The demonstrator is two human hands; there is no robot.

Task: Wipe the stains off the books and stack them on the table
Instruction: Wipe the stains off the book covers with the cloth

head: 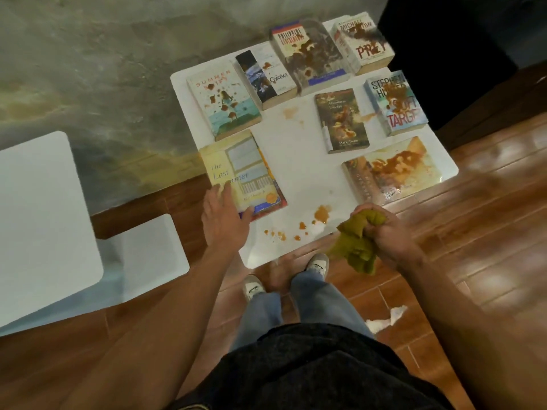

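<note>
R hand grips cloth – L hand (flat) touches yellow book.

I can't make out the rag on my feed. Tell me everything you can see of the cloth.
The cloth is olive-green, soft and crumpled, like towelling. The right hand grips its upper part in a fist at the near right corner of the white table; the loose end hangs below the fist, past the table edge, above the wooden floor. It touches no book. Whether it is wet cannot be told.
</note>
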